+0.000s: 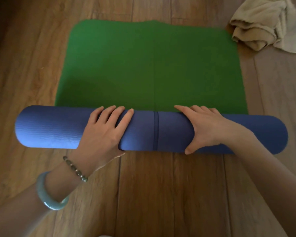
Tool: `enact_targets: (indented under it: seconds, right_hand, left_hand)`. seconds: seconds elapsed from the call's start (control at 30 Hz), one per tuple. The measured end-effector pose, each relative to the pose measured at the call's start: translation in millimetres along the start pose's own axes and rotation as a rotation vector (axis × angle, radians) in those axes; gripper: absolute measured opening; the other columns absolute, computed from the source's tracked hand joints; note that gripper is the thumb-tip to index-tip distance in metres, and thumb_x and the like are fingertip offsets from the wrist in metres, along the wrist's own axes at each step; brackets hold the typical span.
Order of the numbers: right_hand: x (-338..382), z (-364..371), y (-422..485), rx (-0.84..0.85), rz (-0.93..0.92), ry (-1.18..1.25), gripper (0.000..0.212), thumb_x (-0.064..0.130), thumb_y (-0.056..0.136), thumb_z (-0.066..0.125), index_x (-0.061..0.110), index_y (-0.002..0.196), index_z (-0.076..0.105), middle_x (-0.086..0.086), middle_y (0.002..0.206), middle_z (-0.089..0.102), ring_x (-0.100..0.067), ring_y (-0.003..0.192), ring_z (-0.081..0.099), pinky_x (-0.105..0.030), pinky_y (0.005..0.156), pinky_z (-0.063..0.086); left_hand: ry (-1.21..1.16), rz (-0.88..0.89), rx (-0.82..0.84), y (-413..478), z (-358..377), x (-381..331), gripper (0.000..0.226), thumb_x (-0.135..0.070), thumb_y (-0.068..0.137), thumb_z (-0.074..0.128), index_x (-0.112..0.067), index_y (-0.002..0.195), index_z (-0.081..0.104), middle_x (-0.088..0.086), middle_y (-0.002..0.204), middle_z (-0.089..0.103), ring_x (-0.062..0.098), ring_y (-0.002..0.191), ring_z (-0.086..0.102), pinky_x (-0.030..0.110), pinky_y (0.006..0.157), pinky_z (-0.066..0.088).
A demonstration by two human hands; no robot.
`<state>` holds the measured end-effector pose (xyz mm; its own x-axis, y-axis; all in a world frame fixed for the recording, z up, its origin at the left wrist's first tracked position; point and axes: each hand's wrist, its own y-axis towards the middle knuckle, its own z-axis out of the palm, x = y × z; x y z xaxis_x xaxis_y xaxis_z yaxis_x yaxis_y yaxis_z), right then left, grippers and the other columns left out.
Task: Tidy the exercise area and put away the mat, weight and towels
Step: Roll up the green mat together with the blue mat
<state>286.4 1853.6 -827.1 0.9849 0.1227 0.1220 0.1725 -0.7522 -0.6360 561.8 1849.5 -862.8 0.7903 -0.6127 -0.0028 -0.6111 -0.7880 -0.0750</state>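
Observation:
The exercise mat (pixel 150 65) lies on the wooden floor, green side up over its flat far part. Its near part is a thick blue roll (pixel 49 129) lying crosswise in front of me. My left hand (pixel 102 132) rests over the roll left of centre, fingers spread on top and thumb at the near side. My right hand (pixel 207 127) grips the roll right of centre in the same way. A crumpled beige towel (pixel 263 24) lies on the floor at the far right, beside the mat's far corner. No weight is in view.
Wooden plank floor (pixel 160 194) surrounds the mat on all sides. On my left wrist are a pale green bangle (pixel 48 199) and a bead bracelet (pixel 75 170).

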Motion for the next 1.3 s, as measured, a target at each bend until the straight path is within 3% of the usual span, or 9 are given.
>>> enact_targets:
  seconds: [0.07, 0.2, 0.3, 0.5, 0.67, 0.83, 1.07, 1.23, 1.3]
  right_hand:
    - [4, 17, -9, -0.159, 0.04, -0.056, 0.13, 0.061, 0.051, 0.079, 0.029, 0.149, 0.0, -0.004, 0.146, 0.03, -0.026, 0.135, 0.028, -0.048, 0.111, 0.019]
    - [11, 54, -14, -0.529, 0.087, -0.143, 0.12, 0.043, 0.042, 0.089, 0.018, 0.144, 0.029, -0.023, 0.134, 0.047, -0.04, 0.125, 0.045, -0.068, 0.101, 0.024]
    - [7, 52, -9, -0.581, 0.08, -0.151, 0.114, 0.041, 0.044, 0.087, 0.018, 0.142, 0.033, -0.023, 0.132, 0.049, -0.041, 0.123, 0.047, -0.069, 0.099, 0.025]
    - [1, 35, -1, -0.436, 0.094, -0.151, 0.112, 0.046, 0.049, 0.082, 0.024, 0.145, 0.027, -0.016, 0.137, 0.044, -0.036, 0.126, 0.041, -0.067, 0.1, 0.023]
    - [0, 20, 3, -0.34, 0.065, -0.146, 0.111, 0.049, 0.058, 0.076, 0.027, 0.147, 0.013, -0.008, 0.142, 0.034, -0.028, 0.131, 0.032, -0.061, 0.105, 0.02]
    - [7, 25, -13, -0.25, 0.029, -0.095, 0.112, 0.056, 0.057, 0.072, 0.028, 0.146, 0.009, -0.002, 0.138, 0.036, -0.025, 0.128, 0.035, -0.051, 0.106, 0.027]
    - [17, 48, -49, 0.032, -0.079, -0.025, 0.114, 0.063, 0.057, 0.068, 0.034, 0.144, 0.002, 0.005, 0.137, 0.033, -0.02, 0.128, 0.032, -0.046, 0.105, 0.027]
    - [11, 23, -29, 0.188, -0.05, 0.077, 0.119, 0.059, 0.054, 0.077, 0.036, 0.145, 0.004, 0.004, 0.138, 0.034, -0.021, 0.127, 0.033, -0.047, 0.104, 0.028]
    - [11, 21, -31, 0.16, -0.031, 0.053, 0.121, 0.057, 0.059, 0.076, 0.034, 0.147, -0.004, 0.001, 0.145, 0.025, -0.023, 0.134, 0.025, -0.046, 0.109, 0.022]
  left_hand:
    - [-0.004, 0.012, 0.002, 8, 0, 6, 0.1, -0.046, 0.046, 0.074, -0.011, 0.135, 0.045, 0.013, 0.127, 0.056, 0.035, 0.113, 0.054, 0.048, 0.097, 0.037]
    - [-0.005, 0.044, 0.211, 36, -16, 21, 0.116, -0.061, 0.038, 0.075, -0.019, 0.139, 0.036, 0.002, 0.132, 0.052, 0.028, 0.115, 0.053, 0.042, 0.093, 0.039]
    - [-0.041, 0.046, 0.279, 46, -20, 25, 0.12, -0.066, 0.044, 0.074, -0.023, 0.144, 0.023, -0.003, 0.141, 0.041, 0.023, 0.125, 0.043, 0.04, 0.101, 0.032]
    - [0.029, 0.016, 0.033, 22, -2, 12, 0.121, -0.047, 0.037, 0.087, -0.012, 0.142, 0.037, 0.017, 0.137, 0.049, 0.038, 0.123, 0.048, 0.052, 0.104, 0.033]
    - [0.082, 0.029, 0.008, 33, -1, 15, 0.116, -0.043, 0.035, 0.086, -0.01, 0.136, 0.039, 0.021, 0.123, 0.055, 0.04, 0.108, 0.054, 0.049, 0.092, 0.038]
    - [0.099, 0.093, 0.12, 28, -11, 19, 0.115, -0.055, 0.032, 0.079, -0.014, 0.131, 0.038, 0.014, 0.116, 0.058, 0.036, 0.098, 0.057, 0.044, 0.083, 0.042]
    - [0.013, 0.17, 0.272, -26, -7, -2, 0.108, -0.064, 0.031, 0.059, -0.016, 0.126, 0.042, 0.005, 0.102, 0.062, 0.027, 0.083, 0.061, 0.038, 0.071, 0.047]
    - [-0.056, 0.158, 0.524, 1, -20, 7, 0.107, -0.07, 0.036, 0.062, -0.036, 0.131, 0.026, -0.011, 0.111, 0.053, 0.018, 0.097, 0.055, 0.034, 0.082, 0.041]
    - [-0.191, 0.128, 0.647, 17, -25, 12, 0.105, -0.068, 0.035, 0.07, -0.042, 0.127, 0.026, -0.016, 0.111, 0.052, 0.013, 0.099, 0.054, 0.032, 0.087, 0.043]
